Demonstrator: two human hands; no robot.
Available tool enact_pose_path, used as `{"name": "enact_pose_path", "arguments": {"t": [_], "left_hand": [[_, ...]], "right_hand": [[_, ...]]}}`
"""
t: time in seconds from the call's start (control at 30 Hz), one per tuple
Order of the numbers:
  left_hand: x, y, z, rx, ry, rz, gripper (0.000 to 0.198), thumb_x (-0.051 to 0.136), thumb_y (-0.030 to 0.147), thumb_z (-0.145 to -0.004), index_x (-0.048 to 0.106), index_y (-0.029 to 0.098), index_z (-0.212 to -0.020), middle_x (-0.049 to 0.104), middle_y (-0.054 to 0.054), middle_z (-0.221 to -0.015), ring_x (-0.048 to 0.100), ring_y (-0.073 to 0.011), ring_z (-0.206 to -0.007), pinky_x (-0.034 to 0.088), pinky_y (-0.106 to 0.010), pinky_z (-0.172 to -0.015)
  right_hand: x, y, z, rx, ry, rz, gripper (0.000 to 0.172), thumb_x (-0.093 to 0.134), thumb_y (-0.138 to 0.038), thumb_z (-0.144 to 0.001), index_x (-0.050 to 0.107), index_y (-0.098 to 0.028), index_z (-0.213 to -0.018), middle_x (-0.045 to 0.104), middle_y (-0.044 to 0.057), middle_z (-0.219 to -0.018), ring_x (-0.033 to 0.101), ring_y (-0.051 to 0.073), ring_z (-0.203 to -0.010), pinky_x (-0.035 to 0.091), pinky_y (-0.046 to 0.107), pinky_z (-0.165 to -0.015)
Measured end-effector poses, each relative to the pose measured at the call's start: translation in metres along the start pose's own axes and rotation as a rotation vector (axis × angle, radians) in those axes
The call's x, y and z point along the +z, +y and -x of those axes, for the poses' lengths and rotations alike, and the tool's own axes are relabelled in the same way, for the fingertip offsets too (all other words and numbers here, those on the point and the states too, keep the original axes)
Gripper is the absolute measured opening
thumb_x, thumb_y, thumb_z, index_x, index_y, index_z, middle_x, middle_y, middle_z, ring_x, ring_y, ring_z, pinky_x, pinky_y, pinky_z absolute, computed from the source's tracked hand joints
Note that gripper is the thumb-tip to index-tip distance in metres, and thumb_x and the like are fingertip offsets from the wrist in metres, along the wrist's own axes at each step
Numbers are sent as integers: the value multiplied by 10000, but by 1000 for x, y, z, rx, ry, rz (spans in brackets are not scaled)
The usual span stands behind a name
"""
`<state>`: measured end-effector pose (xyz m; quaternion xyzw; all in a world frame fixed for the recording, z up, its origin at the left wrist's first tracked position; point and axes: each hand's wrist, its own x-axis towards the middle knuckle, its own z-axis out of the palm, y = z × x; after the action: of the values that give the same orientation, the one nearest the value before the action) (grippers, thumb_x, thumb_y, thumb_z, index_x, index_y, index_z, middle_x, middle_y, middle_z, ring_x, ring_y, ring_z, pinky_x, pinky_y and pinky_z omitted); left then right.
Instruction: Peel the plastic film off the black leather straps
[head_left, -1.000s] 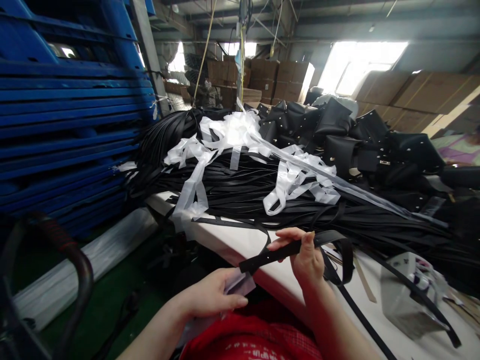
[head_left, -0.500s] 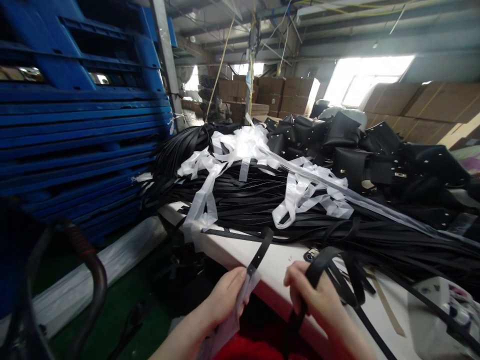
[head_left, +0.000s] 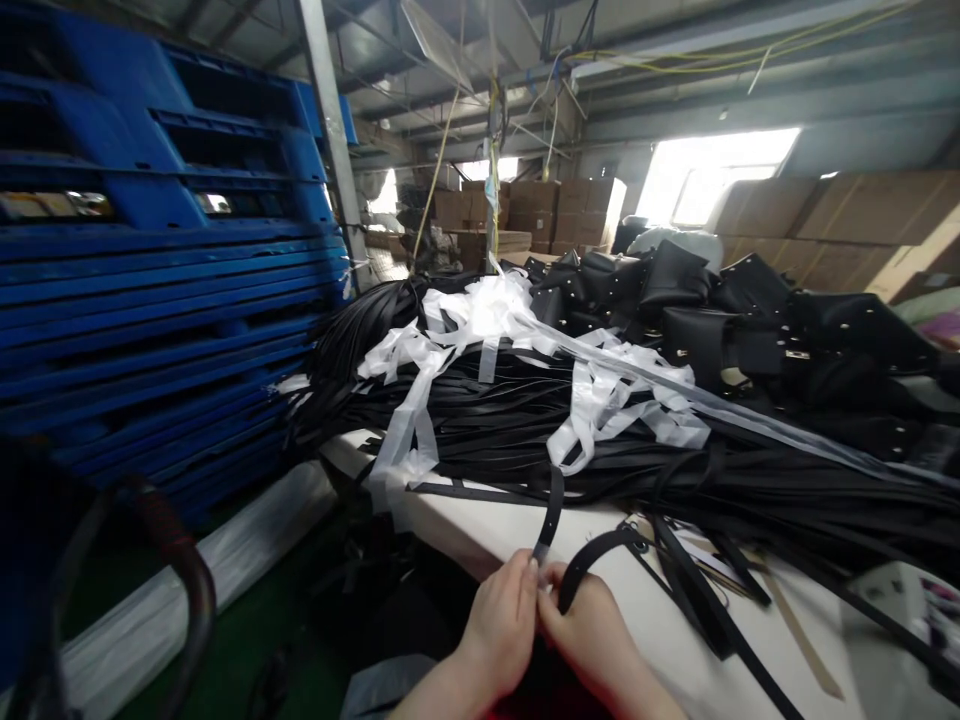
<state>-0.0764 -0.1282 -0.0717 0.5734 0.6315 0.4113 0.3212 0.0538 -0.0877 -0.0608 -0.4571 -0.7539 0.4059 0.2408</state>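
Strap (head_left: 552, 515), black, sticks up from the left hand (head_left: 501, 610), just off the near side of the white desk (head_left: 652, 600). The left grip pinches it; the right hand (head_left: 589, 620) clasps a strap loop (head_left: 595, 549). Whether both are one length is hidden. Half a second ago the hands were apart; now the right has come in and their fingertips meet, so the work seems gathered at one spot, covered by fingers.

Counts, going outward: two hands, one upright strap end, one loop. To the right, one tan strip (head_left: 806, 640) and one white box (head_left: 885, 610). Beyond lies a strap heap (head_left: 495, 430), too tangled to count, under white plastic ribbons (head_left: 487, 300), also uncountable. Far right, overlapping black bags (head_left: 697, 340), certainly more than five; far left, one stack of blue pallets (head_left: 150, 195).
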Motion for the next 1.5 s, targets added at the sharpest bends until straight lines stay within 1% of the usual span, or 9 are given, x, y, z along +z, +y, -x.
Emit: {"name": "enact_pose_path", "arguments": {"t": [0.13, 0.3, 0.43, 0.6, 0.77, 0.9, 1.0, 1.13, 1.5], "left_hand": [[2, 4, -2, 24, -50, 21, 340, 377, 428, -975, 636, 208, -977, 681, -75, -904, 630, -237, -860, 477, -327, -815], [-4, -3, -10, -186, -163, 359, 484, 835, 523, -617, 627, 140, -827, 567, 13, -664, 497, -139, -597, 405, -236, -560], [-7, -7, -10, -279, -308, 520, 469, 823, 534, -618, 666, 118, -765, 569, 8, -624, 486, -128, -566, 401, -238, -556], [-10, -7, -10, -227, -318, 473, 335, 816, 409, -625, 708, 121, -756, 644, -22, -704, 546, -170, -662, 425, -262, -639], [-22, -6, -13, -227, -335, 395, 291, 784, 371, -634, 608, 139, -624, 564, 8, -597, 463, -145, -593, 357, -255, -588], [-28, -6, -16, -225, -384, 308, 376, 788, 426, -619, 526, 163, -559, 504, 18, -555, 414, -137, -567, 317, -259, -562], [-27, -6, -19, -227, -457, 269, 389, 779, 461, -630, 536, 162, -577, 490, 19, -549, 399, -138, -560, 301, -264, -555], [-23, -1, -18, -219, -521, 268, 416, 776, 490, -641, 533, 158, -582, 479, 20, -566, 379, -133, -574, 289, -262, -560], [-26, 5, -16, -231, -547, 412, 501, 822, 575, -588, 548, 156, -563, 486, 30, -528, 406, -110, -510, 292, -239, -495]], "right_hand": [[-9, 7, 8, -22, 7, -72, 256, 461, -312, -894, 628, -187, -745, 628, 20, -583, 598, 173, -552, 421, 256, -552], [-25, 23, 22, 86, -58, -150, 234, 522, -345, -888, 624, -180, -758, 598, -7, -522, 563, 153, -500, 399, 240, -508], [-28, 30, 28, 97, -93, -147, 265, 544, -384, -895, 637, -172, -767, 613, 0, -537, 564, 152, -515, 406, 244, -516], [-32, 28, 27, 120, -62, -226, 322, 544, -452, -912, 655, -166, -813, 658, 24, -580, 614, 167, -548, 472, 254, -534], [-66, 24, 28, 58, 308, -443, 460, 512, -557, -922, 672, -139, -1030, 753, 93, -744, 604, 143, -461, 487, 241, -428], [-95, 22, 28, -108, 628, -606, 477, 505, -576, -924, 693, -138, -958, 738, 84, -648, 584, 141, -402, 451, 225, -349], [-100, 18, 27, -183, 721, -700, 463, 505, -570, -927, 696, -149, -905, 728, 68, -613, 589, 146, -394, 437, 218, -324], [-92, 14, 24, -220, 637, -664, 492, 502, -603, -914, 693, -149, -906, 732, 74, -626, 613, 160, -415, 461, 233, -337], [-82, 8, 24, -21, 319, -420, 576, 424, -702, -880, 691, -194, -929, 745, 126, -714, 658, 229, -525, 536, 344, -459]]}}
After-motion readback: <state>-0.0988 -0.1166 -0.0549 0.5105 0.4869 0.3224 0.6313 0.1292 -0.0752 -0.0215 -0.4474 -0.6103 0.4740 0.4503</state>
